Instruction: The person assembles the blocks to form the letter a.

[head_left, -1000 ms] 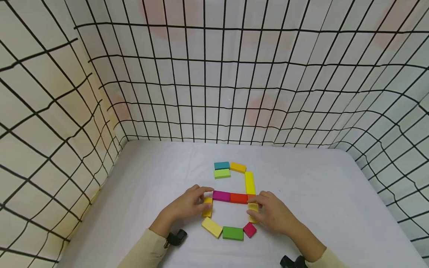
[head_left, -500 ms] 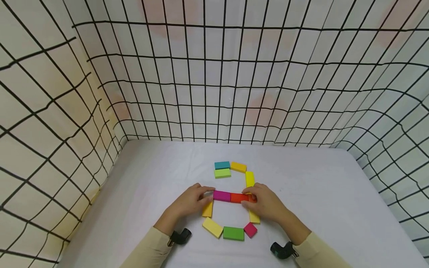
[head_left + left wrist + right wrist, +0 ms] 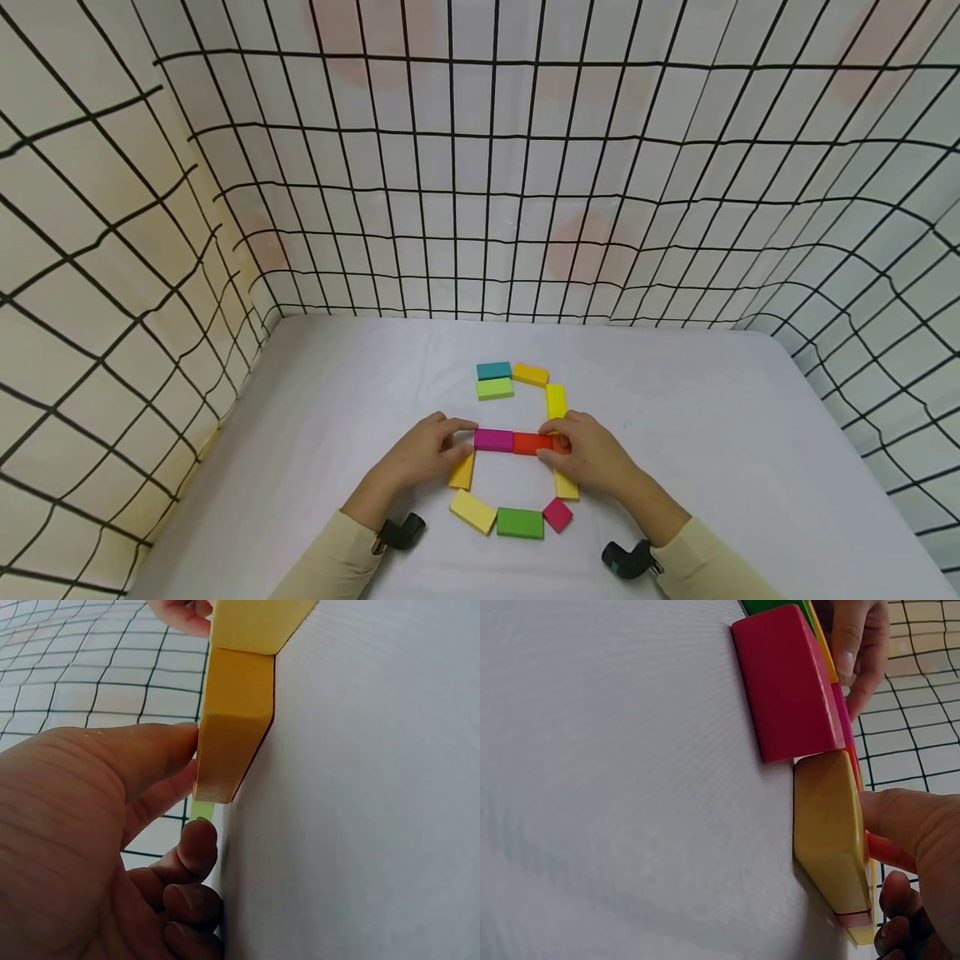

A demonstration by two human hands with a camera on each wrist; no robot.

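Observation:
A magenta block (image 3: 493, 440) and a red block (image 3: 528, 443) lie end to end in a row on the white table. My left hand (image 3: 423, 454) pinches the magenta block's left end between thumb and index finger. Its thumb also lies by an amber block (image 3: 238, 694). My right hand (image 3: 596, 454) holds the red block near its right end, index finger along the far side and thumb along the near side. Between those fingers shows an orange block (image 3: 561, 444). Below it a pale yellow block (image 3: 829, 806) is partly hidden by the right hand.
A cream block (image 3: 472, 511), a green block (image 3: 520, 523) and a crimson block (image 3: 557, 515) close the near side of the loop. Farther off lie a teal block (image 3: 493, 371), lime block (image 3: 495, 389), golden block (image 3: 530, 375) and bright yellow block (image 3: 556, 400). Black netting surrounds the table.
My right hand has shifted left and slightly away, from the orange and pale yellow blocks onto the red one. My left thumb has moved up from the amber block toward the magenta block.

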